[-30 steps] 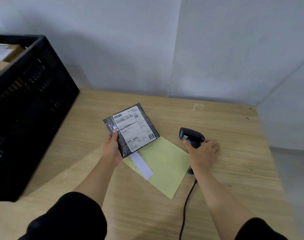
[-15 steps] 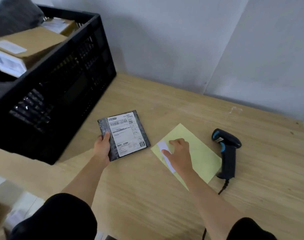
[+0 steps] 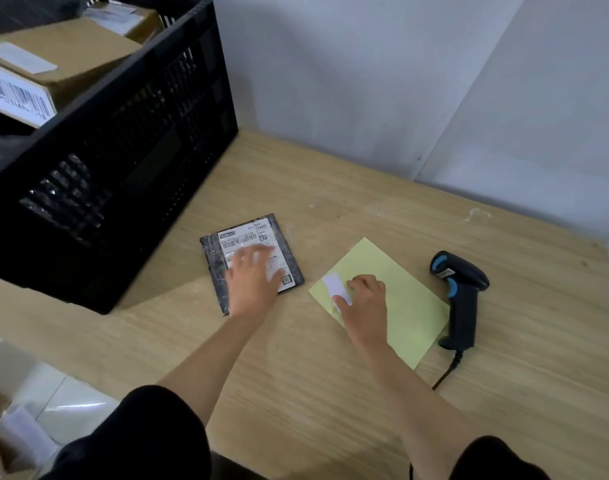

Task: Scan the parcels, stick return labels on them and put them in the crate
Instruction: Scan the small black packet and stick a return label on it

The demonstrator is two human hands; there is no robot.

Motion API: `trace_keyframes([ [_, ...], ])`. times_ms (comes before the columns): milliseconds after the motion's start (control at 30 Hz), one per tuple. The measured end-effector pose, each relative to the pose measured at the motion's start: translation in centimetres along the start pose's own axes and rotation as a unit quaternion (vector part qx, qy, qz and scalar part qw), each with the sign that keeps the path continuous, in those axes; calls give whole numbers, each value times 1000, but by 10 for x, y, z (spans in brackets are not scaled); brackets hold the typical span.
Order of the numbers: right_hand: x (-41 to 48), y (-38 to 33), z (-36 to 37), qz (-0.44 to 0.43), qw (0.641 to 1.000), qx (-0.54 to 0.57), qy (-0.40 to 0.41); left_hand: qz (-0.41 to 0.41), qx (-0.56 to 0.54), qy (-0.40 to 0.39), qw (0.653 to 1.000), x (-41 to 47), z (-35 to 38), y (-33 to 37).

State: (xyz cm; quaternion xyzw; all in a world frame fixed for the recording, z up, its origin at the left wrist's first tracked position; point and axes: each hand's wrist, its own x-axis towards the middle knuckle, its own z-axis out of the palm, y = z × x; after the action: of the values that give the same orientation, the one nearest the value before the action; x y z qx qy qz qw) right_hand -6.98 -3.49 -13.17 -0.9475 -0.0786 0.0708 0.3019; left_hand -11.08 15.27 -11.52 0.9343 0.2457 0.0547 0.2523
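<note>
Table (image 3: 330,393) first, since it's the biggest thing in front of you: light wood, pushed into a corner. I'll place everything else off the parcel (image 3: 282,237), the flat dark mailer with the printed shipping label lying face up mid-table. Up and to its left sits the black crate (image 3: 129,161), close by but not touching, already carrying a couple of cardboard boxes (image 3: 64,57). Right of the parcel is your yellow backing sheet (image 3: 400,299), and further right again the scanner (image 3: 464,292) stands on the table with nobody holding it, so I'd guess scanning is done for this one and you're on the label step.

Your left hand (image 3: 252,282) is spread flat over the parcel, fingers splayed, pinning it rather than gripping; it's a bit blurred, so I can't swear how hard it's pressing. Your right hand (image 3: 365,303) is on the sheet, thumb and fingertips closing on the white return label (image 3: 334,287), which looks partly lifted, though whether you've actually got it pinched free I can't tell.

Next move, I reckon: peel that label clean off without curling it, carry it left to the parcel, and smooth it down somewhere sensible. Watch it doesn't fold onto itself. Then it goes in the crate.
</note>
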Motion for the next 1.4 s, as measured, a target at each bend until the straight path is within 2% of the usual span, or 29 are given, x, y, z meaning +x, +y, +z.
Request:
trace_keyframes([
  [67, -1, -1, 1, 7, 1000, 1, -3, 99, 6, -58, 993, -7, 12, 16],
  [133, -1, -1, 0, 12, 1000, 7, -8, 133, 31, -112, 984, -17, 26, 29],
  [200, -1, -2, -1, 16, 1000, 16, -9, 114, 60, -133, 983, -23, 37, 36],
  [300, -2, -1, -3, 34, 998, 60, -10, 92, 70, -122, 986, -26, 44, 43],
  [467, 8, -2, -14, 89, 984, 150, -33, 43, -69, -98, 992, -23, 39, 46],
  [533, 12, -1, -21, 104, 977, 181, -46, 55, -67, -102, 991, -24, 38, 44],
  [667, 20, 3, -34, 123, 966, 219, -54, 109, 7, -122, 987, -23, 40, 39],
  [767, 26, 4, -43, 131, 954, 264, -57, 111, 19, -137, 984, -19, 38, 42],
  [800, 27, 3, -46, 129, 948, 283, -61, 95, -7, -135, 986, -17, 36, 45],
  [867, 29, -2, -50, 117, 939, 313, -79, 2, -155, -112, 982, -10, 25, 55],
  [933, 31, -10, -53, 86, 937, 323, -99, -116, -339, -115, 926, 1, 8, 64],
  [967, 32, -16, -53, 67, 939, 320, -106, -148, -394, -133, 897, 7, 0, 66],
  [1033, 34, -29, -52, 34, 946, 302, -113, -153, -425, -166, 877, 19, -15, 65],
  [1100, 36, -43, -49, 9, 951, 283, -124, -149, -447, -163, 867, 28, -26, 59],
  [1233, 37, -67, -39, -27, 951, 268, -150, -181, -500, -122, 838, 37, -39, 41],
  [1400, 37, -82, -29, 6, 948, 291, -129, -209, -529, -47, 821, 43, -61, 8],
])
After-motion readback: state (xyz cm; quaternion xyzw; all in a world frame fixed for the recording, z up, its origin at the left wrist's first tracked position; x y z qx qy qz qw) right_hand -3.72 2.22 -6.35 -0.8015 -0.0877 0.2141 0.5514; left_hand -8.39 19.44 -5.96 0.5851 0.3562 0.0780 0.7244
